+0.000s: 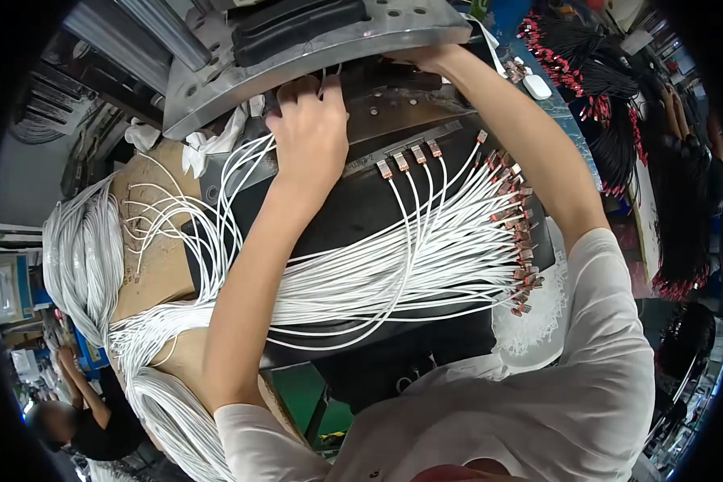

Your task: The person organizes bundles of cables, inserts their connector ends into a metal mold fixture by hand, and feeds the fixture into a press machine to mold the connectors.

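Note:
My left hand (pixel 309 136) reaches under the front edge of a thick metal press plate (pixel 313 68). Its fingers are curled around a white cable (pixel 337 71), whose thin end shows by the fingertips. My right hand (pixel 432 58) goes beneath the same plate at the right; its fingers are hidden. Below the hands, several white cables with metal USB-type plugs (pixel 402 161) stand in a row along a metal strip (pixel 426 138). A large fan of white cables (pixel 377 261) lies across the black surface, plug ends at the right.
White cable bundles (pixel 84 257) hang over a brown board (pixel 157 181) at the left. Bare cable ends curve up near crumpled white tissue (pixel 209 149). Steel columns (pixel 165 32) stand upper left. Black cables with red ends (pixel 610 104) lie at the right. Another person (pixel 96 418) works lower left.

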The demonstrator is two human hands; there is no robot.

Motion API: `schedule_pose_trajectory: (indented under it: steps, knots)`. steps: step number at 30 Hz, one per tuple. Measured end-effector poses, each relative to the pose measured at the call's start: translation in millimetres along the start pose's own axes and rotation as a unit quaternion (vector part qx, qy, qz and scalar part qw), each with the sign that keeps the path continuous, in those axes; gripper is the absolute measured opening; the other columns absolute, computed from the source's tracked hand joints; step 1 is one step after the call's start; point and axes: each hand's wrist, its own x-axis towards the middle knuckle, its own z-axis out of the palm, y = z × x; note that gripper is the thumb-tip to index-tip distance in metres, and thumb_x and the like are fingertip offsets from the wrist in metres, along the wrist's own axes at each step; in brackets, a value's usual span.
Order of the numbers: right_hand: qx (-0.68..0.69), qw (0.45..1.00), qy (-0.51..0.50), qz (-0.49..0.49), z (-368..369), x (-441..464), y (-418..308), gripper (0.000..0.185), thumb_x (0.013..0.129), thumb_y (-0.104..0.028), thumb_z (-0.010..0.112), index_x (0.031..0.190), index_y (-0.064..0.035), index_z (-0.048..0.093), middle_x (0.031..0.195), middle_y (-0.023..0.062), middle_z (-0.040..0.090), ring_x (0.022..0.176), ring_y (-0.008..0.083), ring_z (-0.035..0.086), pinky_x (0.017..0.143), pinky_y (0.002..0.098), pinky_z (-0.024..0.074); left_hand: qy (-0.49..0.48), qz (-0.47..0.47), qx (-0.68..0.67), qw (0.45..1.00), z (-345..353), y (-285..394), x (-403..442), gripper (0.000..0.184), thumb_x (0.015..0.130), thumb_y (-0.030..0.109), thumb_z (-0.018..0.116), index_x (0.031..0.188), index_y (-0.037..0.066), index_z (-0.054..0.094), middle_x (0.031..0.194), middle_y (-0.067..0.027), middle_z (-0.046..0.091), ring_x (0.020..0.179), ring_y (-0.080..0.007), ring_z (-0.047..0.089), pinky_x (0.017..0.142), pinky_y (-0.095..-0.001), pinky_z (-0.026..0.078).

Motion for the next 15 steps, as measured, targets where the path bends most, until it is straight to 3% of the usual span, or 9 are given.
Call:
schedule_pose_trajectory:
  steps: [1,2,5,7,8,11,14,15]
  knots:
    - [0.054,0.998,0.014,-0.015,6,6,12,0.027,0.090,-0.009,0.070,0.116,-0.0064,0.065,0.106,0.0115,0.068,0.092,0.0267,0.066,0.083,0.0400,0.0536,-0.011,-0.015,0.023,1.000,12,-3,5,0.037,0.086,0.011,0.073,0.120,0.002,0.064,0.116,-0.0173,0.061,0.113,-0.0377,0.058,0.084,-0.0488,0.055]
    - [-0.082,0.976,0.113,-0.168,23,12,20,0.023,0.089,-0.009,0.068,0.112,-0.0070,0.067,0.099,0.0108,0.070,0.087,0.0286,0.066,0.079,0.0402,0.0540,0.006,-0.005,0.035,0.999,22,-6,8,0.034,0.086,0.010,0.072,0.117,0.001,0.064,0.114,-0.0186,0.061,0.111,-0.0394,0.059,0.081,-0.0500,0.057]
    - [-0.213,0.906,0.185,-0.315,17,20,13,0.019,0.087,-0.014,0.067,0.105,-0.0079,0.069,0.095,0.0125,0.070,0.088,0.0322,0.066,0.079,0.0422,0.0537,0.015,-0.004,-0.029,0.999,29,-9,19,0.025,0.088,0.013,0.070,0.109,0.001,0.064,0.097,-0.0210,0.067,0.093,-0.0421,0.067,0.076,-0.0491,0.059]
    - [-0.239,0.937,0.112,-0.230,9,10,4,0.017,0.091,-0.019,0.065,0.103,-0.0073,0.068,0.095,0.0138,0.069,0.089,0.0332,0.065,0.082,0.0429,0.0526,-0.009,-0.027,-0.083,0.996,28,-7,17,0.022,0.089,0.014,0.070,0.105,0.000,0.065,0.086,-0.0206,0.069,0.083,-0.0417,0.068,0.078,-0.0485,0.058]
    - [-0.250,0.944,0.092,-0.196,7,2,-6,0.017,0.092,-0.020,0.064,0.102,-0.0069,0.069,0.094,0.0145,0.069,0.091,0.0345,0.065,0.083,0.0437,0.0522,0.051,0.006,-0.112,0.992,28,-10,17,0.017,0.091,0.016,0.069,0.091,-0.001,0.067,0.076,-0.0209,0.068,0.071,-0.0393,0.066,0.070,-0.0484,0.055]
    - [-0.263,0.953,0.056,-0.140,-2,-24,-11,0.019,0.093,-0.021,0.065,0.104,-0.0059,0.070,0.095,0.0162,0.069,0.096,0.0367,0.066,0.085,0.0456,0.0513,0.021,0.014,-0.218,0.976,-21,-3,-1,0.017,0.087,0.011,0.071,0.074,0.001,0.066,0.075,-0.0204,0.068,0.071,-0.0361,0.067,0.063,-0.0457,0.053]
    - [-0.207,0.967,0.070,-0.131,-35,-79,-36,0.021,0.091,-0.019,0.071,0.104,-0.0024,0.071,0.097,0.0172,0.070,0.098,0.0378,0.066,0.084,0.0456,0.0522,0.006,0.062,-0.297,0.953,-123,9,-59,0.012,0.076,0.000,0.071,0.069,0.003,0.062,0.067,-0.0113,0.059,0.059,-0.0285,0.056,0.057,-0.0364,0.046]
    - [-0.209,0.970,0.047,-0.118,-44,-92,-37,0.021,0.089,-0.018,0.073,0.101,-0.0011,0.072,0.099,0.0178,0.071,0.097,0.0380,0.066,0.083,0.0449,0.0534,0.086,0.122,-0.302,0.941,-126,-20,-75,0.007,0.076,-0.002,0.069,0.073,0.003,0.065,0.064,-0.0062,0.055,0.057,-0.0241,0.053,0.057,-0.0352,0.045]
